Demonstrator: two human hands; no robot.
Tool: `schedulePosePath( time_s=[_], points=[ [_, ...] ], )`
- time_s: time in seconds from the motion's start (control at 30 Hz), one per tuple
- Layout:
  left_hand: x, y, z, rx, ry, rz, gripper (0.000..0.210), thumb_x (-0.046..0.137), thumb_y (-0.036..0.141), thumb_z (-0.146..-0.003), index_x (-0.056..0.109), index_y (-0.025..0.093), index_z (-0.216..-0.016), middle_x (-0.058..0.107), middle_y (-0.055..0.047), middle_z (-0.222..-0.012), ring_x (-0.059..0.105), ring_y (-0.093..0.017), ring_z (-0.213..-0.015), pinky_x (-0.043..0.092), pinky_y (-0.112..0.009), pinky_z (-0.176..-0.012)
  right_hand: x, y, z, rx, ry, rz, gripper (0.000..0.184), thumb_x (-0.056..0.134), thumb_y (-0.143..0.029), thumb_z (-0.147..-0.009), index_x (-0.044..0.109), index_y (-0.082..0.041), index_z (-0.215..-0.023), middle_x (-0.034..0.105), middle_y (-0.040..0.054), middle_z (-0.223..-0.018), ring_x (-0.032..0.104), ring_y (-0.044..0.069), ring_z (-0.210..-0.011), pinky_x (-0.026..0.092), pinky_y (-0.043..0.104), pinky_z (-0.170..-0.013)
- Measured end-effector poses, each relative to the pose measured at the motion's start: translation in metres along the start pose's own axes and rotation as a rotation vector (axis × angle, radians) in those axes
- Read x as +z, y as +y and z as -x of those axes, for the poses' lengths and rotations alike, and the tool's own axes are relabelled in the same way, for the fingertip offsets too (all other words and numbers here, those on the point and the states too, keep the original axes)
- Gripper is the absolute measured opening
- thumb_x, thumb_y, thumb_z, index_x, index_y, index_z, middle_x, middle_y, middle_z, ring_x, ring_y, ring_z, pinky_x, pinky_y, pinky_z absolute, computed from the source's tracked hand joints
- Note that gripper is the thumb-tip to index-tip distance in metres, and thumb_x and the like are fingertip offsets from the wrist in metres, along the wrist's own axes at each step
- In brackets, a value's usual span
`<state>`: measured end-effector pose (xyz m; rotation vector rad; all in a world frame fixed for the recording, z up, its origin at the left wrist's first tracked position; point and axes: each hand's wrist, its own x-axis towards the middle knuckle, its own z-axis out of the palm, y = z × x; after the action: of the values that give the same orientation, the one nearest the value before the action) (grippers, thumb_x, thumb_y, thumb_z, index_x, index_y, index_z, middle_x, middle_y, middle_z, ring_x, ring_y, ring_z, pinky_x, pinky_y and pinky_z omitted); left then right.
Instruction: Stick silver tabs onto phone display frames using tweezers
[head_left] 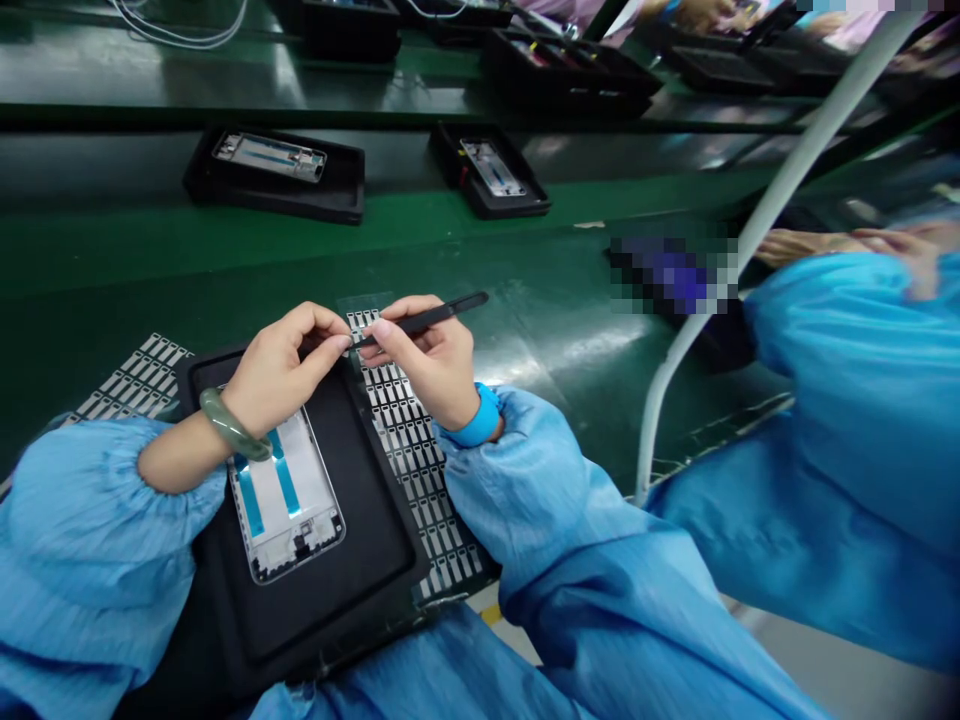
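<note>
One shallow black tray (371, 560), matt and round-cornered, lies on the smooth green worktop (577, 290) and serves as dial centre for the directions below. At 9 o'clock is the left sleeve (97, 530), light blue cloth gathered at the cuff. At 10 o'clock, a sheet of small pale pieces (139, 380), set in rows, lies aslant. At 12 o'clock, the left hand (281, 360), a smooth green bangle (229, 425) at its wrist, is above the tray's far part; its thumb and forefinger are pinched together, and whether anything small sits between them cannot be told. Well beyond, also at 12 o'clock, a far tray (341, 182) carries a silvery oblong frame (270, 157). At the dial's middle, inside the near tray, a phone-like frame (271, 495) lies flat, thin-rimmed, with glossy blue strips (288, 487) along its pale panel. At 3 o'clock, a second sheet (420, 465) of like pieces runs beside the tray. Between 1 and 2 o'clock, the right hand (435, 365) grips slim, dull black tweezers (431, 318), fingers closed around them, tip at the left fingertips; a plain blue band (480, 418) circles the wrist. Past 2 o'clock, a bent pale tube (705, 310) slants upward. Toward 3 o'clock, a co-worker's creased blue sleeve (870, 380) shows.
</note>
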<state>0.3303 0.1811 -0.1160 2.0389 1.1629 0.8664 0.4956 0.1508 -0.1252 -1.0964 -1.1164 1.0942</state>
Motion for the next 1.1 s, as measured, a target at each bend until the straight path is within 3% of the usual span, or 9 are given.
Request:
schedulePosePath(
  time_s=[0.33, 0.57, 0.77, 1.1],
  points=[
    [0.008, 0.009, 0.014, 0.125, 0.068, -0.132, 0.01, 0.043, 0.023, -0.09, 0.052, 0.021, -0.086, 0.062, -0.002, -0.087, 0.058, -0.017, -0.085, 0.047, -0.033, -0.081, 0.0, -0.01, 0.0, 0.012, -0.056, 0.051, 0.018, 0.068, -0.031, -0.075, 0.054, -0.02, -0.08, 0.065, -0.004, -0.069, 0.066, 0.008, -0.054, 0.059, 0.02, -0.054],
    [-0.008, -0.002, 0.011, 0.037, 0.294, -0.177, 0.007, 0.049, 0.024, -0.089, 0.053, 0.02, -0.093, 0.061, -0.002, -0.088, 0.059, -0.014, -0.078, 0.049, -0.029, -0.076, -0.006, -0.016, 0.004, 0.016, -0.064, 0.007, 0.021, 0.07, -0.029, -0.075, 0.056, -0.018, -0.086, 0.063, -0.0052, -0.065, 0.065, 0.008, -0.049, 0.057, 0.018, -0.048],
    [-0.008, 0.001, 0.018, 0.069, 0.221, -0.122, 0.007, 0.052, 0.023, -0.089, 0.057, 0.019, -0.092, 0.061, 0.003, -0.08, 0.054, -0.009, -0.063, 0.046, -0.021, -0.063, -0.002, -0.009, 0.002, -0.019, -0.029, -0.109, 0.029, 0.074, -0.033, -0.073, 0.056, -0.018, -0.091, 0.065, -0.003, -0.076, 0.07, 0.011, -0.062, 0.062, 0.022, -0.056],
    [-0.005, 0.005, 0.019, 0.113, 0.191, -0.128, 0.008, 0.051, 0.021, -0.089, 0.057, 0.018, -0.091, 0.061, 0.003, -0.081, 0.053, -0.009, -0.064, 0.045, -0.021, -0.066, 0.005, -0.003, 0.001, -0.005, -0.069, -0.095, 0.028, 0.072, -0.033, -0.075, 0.054, -0.02, -0.092, 0.064, -0.003, -0.08, 0.07, 0.011, -0.068, 0.062, 0.021, -0.057]
  ],
)
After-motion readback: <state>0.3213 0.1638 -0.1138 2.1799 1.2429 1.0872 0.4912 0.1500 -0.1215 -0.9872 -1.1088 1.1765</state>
